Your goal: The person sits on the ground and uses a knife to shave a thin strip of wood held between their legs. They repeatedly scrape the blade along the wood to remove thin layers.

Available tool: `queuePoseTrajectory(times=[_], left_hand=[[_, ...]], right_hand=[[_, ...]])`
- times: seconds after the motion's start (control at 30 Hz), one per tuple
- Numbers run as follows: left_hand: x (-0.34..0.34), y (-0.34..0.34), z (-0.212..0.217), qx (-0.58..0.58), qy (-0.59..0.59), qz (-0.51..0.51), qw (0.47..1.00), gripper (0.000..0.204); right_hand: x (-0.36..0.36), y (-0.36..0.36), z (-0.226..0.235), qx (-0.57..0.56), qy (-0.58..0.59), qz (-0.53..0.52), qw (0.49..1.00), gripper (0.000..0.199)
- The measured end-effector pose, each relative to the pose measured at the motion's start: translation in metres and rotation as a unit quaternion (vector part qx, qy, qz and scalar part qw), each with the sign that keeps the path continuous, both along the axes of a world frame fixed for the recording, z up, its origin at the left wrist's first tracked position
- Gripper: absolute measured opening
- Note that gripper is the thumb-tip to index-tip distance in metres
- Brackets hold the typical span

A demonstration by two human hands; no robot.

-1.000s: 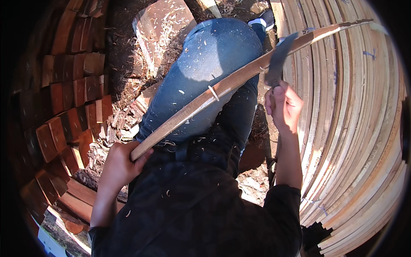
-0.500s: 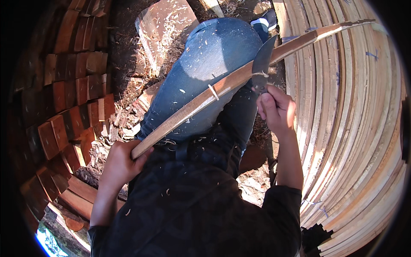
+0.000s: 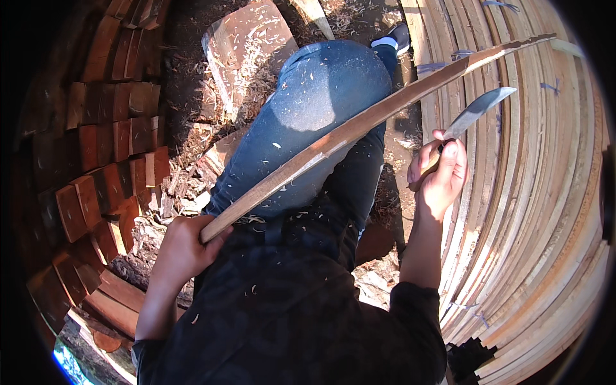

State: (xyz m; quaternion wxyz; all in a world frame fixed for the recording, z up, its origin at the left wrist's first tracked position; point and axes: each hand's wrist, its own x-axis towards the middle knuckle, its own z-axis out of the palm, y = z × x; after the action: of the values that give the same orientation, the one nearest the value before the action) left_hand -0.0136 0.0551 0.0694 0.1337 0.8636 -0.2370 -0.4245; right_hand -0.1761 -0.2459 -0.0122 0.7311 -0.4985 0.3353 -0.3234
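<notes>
A long wooden stick (image 3: 307, 156), brown with a pale shaved stretch along it, slants across my thigh. Its near end is gripped in my left hand (image 3: 184, 249), closed at the left of my waist. The far end reaches over the stacked strips on the right. My right hand (image 3: 443, 176) is closed around the handle of a knife (image 3: 478, 113). The broad, curved blade points up and to the right, apart from the stick. Part of the handle is hidden by my fingers.
Long pale wooden strips (image 3: 513, 212), bound with bluish ties, are stacked on the right. Cut reddish wood blocks (image 3: 96, 144) form a wall on the left. A broad wood slab (image 3: 250, 45) covered with shavings lies ahead. Wood chips (image 3: 192, 186) litter the ground.
My right hand has drawn the knife off the stick, to the right and down, and turned the blade outward. Curled shavings on the stick have come away. The left hand keeps its hold.
</notes>
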Motion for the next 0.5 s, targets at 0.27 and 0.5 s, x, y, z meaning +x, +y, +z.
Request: queuePoseTrajectory(times=[0.27, 0.5], left_hand=[[-0.002, 0.001, -0.002, -0.009, -0.008, 0.006, 1.000, 0.021], [0.000, 0.002, 0.000, -0.010, -0.009, 0.005, 1.000, 0.020]], right_hand=[[-0.013, -0.006, -0.007, -0.087, 0.111, 0.099, 0.985, 0.029], [-0.004, -0.003, -0.008, 0.028, -0.006, 0.044, 0.999, 0.023]])
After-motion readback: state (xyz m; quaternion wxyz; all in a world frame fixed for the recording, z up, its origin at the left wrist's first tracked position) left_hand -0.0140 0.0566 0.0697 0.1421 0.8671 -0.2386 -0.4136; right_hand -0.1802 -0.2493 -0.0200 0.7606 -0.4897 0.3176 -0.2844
